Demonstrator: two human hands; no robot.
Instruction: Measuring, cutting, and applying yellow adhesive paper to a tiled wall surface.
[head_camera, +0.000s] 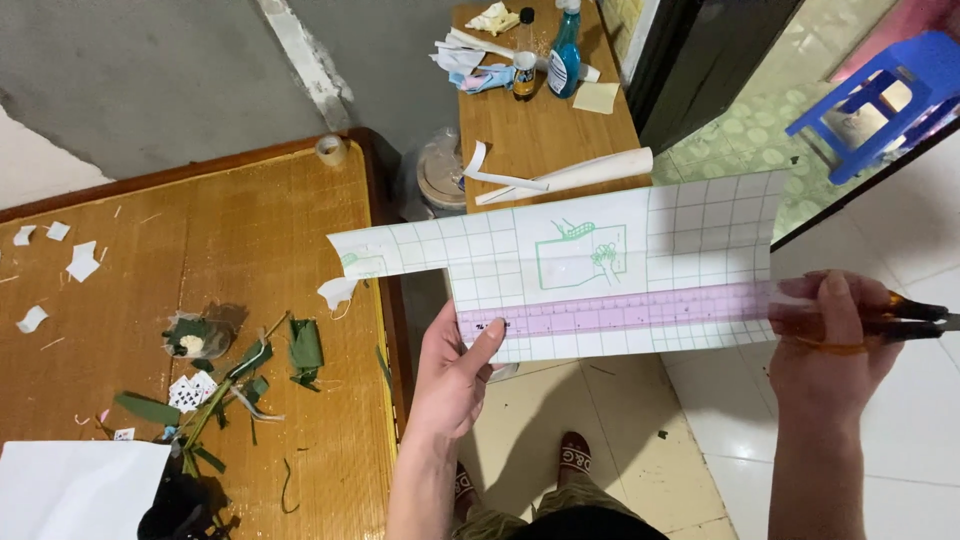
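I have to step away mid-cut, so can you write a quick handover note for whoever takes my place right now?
Left hand: grips the gridded sheet at its lower left edge, thumb on the pink strip.
Right hand: holds orange-handled scissors at the sheet's right edge, level with the strip.
Sheet is held in the air above the floor, beside the wooden table strewn with green scraps.
Done: a notch is already cut from the sheet's lower left.
Left: the strip shows no cut yet.
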